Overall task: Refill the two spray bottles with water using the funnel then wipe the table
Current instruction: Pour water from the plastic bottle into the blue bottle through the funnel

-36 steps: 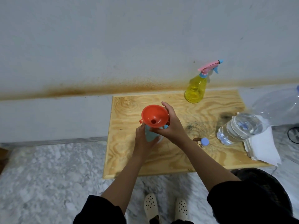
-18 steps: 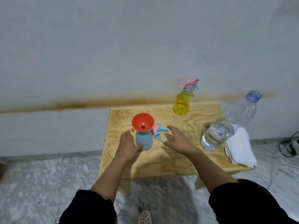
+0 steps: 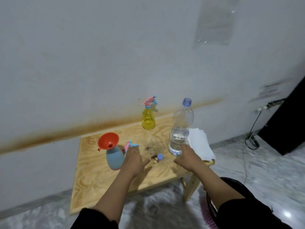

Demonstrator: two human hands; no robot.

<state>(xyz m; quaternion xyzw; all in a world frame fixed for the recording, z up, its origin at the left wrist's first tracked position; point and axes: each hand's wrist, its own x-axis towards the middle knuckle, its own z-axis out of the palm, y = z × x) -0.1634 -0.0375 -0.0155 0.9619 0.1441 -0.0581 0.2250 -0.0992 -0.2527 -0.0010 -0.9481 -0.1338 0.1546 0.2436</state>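
Observation:
An orange funnel sits in the neck of the blue spray bottle at the left of the wooden table. Its pink-and-blue spray head lies just behind. My left hand is flat with straight fingers right beside the blue bottle, fingertips at the spray head. The yellow spray bottle stands capped at the back. My right hand reaches the base of the uncapped water bottle, fingers against it, not closed round it. The water bottle's blue cap lies between my hands.
Folded white paper towels lie at the table's right edge behind the water bottle. Brown crumbs sit by the cap. The wall is directly behind the table. A black object and a cable are on the floor at the right.
My left hand has let go of the blue bottle and now lies to its right. My right hand moved right to the water bottle's base. The view pulled back and swung right.

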